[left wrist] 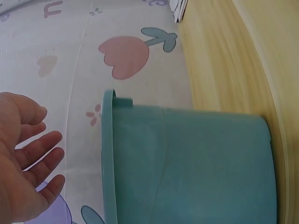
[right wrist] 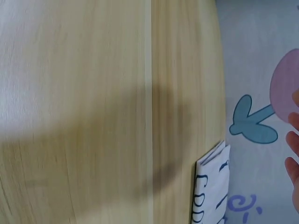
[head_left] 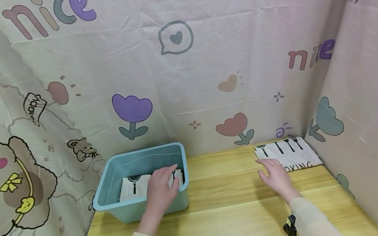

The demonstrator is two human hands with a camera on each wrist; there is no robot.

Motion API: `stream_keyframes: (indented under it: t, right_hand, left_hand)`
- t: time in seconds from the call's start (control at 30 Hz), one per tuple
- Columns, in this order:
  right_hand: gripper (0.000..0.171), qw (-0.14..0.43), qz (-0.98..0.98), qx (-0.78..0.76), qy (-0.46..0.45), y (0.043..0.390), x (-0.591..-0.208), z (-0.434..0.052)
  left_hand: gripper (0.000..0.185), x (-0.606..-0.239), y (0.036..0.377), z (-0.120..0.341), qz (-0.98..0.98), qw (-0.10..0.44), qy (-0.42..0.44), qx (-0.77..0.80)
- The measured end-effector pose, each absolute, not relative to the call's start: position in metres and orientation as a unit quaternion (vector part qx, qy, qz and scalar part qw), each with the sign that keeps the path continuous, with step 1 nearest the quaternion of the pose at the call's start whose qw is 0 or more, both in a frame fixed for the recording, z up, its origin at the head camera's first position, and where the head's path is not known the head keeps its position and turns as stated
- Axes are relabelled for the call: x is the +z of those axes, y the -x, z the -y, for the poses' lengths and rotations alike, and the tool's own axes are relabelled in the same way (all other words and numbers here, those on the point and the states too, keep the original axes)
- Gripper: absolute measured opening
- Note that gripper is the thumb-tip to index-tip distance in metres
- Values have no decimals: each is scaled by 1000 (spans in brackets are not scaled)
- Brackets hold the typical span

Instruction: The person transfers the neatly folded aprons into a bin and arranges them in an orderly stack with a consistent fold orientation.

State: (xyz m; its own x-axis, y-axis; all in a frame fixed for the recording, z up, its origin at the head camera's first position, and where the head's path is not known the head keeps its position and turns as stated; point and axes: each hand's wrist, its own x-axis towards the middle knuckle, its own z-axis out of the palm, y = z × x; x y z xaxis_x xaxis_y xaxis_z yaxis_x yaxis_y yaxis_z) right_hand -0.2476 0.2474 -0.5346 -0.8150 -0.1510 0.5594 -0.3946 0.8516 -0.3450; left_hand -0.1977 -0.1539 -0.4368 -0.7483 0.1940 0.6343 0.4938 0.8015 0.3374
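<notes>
My left hand hovers over the front right part of a blue-green plastic bin, its fingers loosely bent with nothing between them. Inside the bin lies a folded white cloth with black utensil prints, partly hidden behind that hand. In the left wrist view the fingers are apart from the bin's rim. Toward the back right, my right hand is held above the table, empty, with thumb and fingers spread. Just beyond it lies another folded white cloth, printed with black cutlery and lettering, its near left corner hidden by the hand.
Both cloths and the bin are on a light wood table. A patterned curtain hangs along the back edge and both sides, close behind the bin and the right-hand cloth. Small black devices are worn on both wrists.
</notes>
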Motion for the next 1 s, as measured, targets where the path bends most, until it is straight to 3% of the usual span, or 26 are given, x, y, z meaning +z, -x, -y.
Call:
stream_keyframes:
  t: [0.7,1.0]
  right_hand:
    - [42,219,943,231,-93,252,-540,-278]
    - [43,193,954,220,-70,252,-547,-286]
  left_hand:
    - [36,-437,199,115,882,315,222,-271]
    - [36,-438,197,97,882,299,216,-295]
